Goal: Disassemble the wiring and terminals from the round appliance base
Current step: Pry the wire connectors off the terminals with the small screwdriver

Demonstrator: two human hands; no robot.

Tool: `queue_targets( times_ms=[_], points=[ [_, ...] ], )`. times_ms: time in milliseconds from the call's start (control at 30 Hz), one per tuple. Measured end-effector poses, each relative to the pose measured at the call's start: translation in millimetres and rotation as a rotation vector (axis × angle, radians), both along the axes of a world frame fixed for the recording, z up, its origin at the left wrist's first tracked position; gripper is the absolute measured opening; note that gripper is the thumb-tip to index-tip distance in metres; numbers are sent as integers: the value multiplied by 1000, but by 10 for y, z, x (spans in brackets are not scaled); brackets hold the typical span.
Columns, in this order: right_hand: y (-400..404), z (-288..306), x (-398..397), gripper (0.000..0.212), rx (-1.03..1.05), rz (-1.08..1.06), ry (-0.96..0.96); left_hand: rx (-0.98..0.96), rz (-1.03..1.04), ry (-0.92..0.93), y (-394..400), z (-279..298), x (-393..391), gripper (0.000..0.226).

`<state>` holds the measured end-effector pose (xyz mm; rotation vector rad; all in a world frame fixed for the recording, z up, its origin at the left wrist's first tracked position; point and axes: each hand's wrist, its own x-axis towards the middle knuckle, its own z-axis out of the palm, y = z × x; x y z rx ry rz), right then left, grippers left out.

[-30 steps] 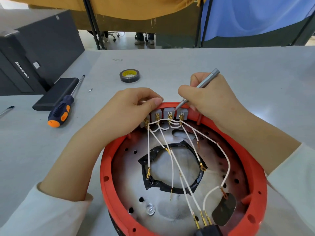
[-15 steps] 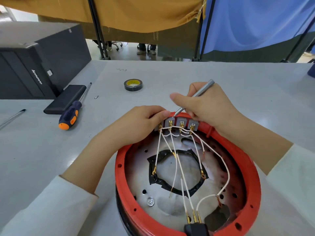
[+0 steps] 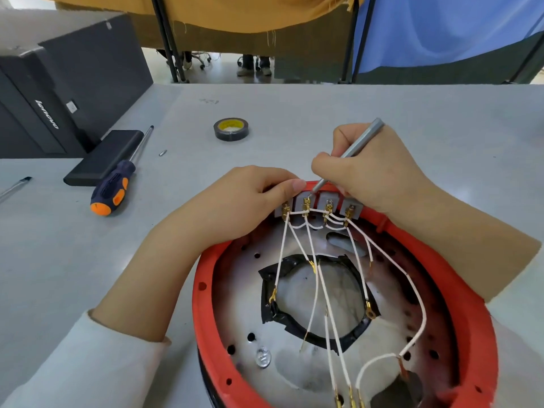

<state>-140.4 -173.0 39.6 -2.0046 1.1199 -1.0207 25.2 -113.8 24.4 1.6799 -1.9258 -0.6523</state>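
Judging from how the wiring lies, you're barely into this one: nearest you, at the close edge of the round base (image 3: 206, 313), a cluster of white wires (image 3: 326, 301) ends in gold terminals that look plugged in, and a few loose gold lugs just dangle over the black-taped hole (image 3: 273, 313) in the middle of the base. The base itself sits on the grey table (image 3: 441, 128) right under you, its red rim running out of view at the bottom. At the far rim of the base, all four grey terminal blocks (image 3: 326, 201) have their brass connectors and jumper wires seated, so pretty much everything's left to pull. Your left hand (image 3: 235, 204) is curled over the far-left rim, fingertips pinching the leftmost block, and your right hand (image 3: 374, 175) grips a slim grey tool (image 3: 353, 148) like a pen, tip on the second block's connector. It's tight in there, both hands crowd that strip and the wires fan straight back toward you, so I'd guess snagging is the risk. Beyond the base you've got open tabletop; left of it lie an orange-and-blue screwdriver (image 3: 113, 189), a flat black slab (image 3: 103, 157) and a black computer case (image 3: 59, 92), and a tape roll (image 3: 231, 129) sits past the far rim.
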Motion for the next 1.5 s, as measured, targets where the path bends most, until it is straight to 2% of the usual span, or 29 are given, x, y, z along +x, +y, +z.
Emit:
queue_targets(
  times_ms=[133, 333, 1167, 1500],
  points=[
    [1, 33, -8, 34, 143, 60, -47, 33, -38, 10, 17, 16, 20, 30],
    [117, -56, -5, 35, -75, -72, -61, 27, -35, 5, 36, 14, 12, 30],
    [149, -87, 0, 41, -245, -91, -26, 29, -6, 3, 66, 15, -4, 31],
    [179, -81, 11, 42, -236, -10, 0, 28, -13, -14, 71, 20, -10, 33]
  ],
)
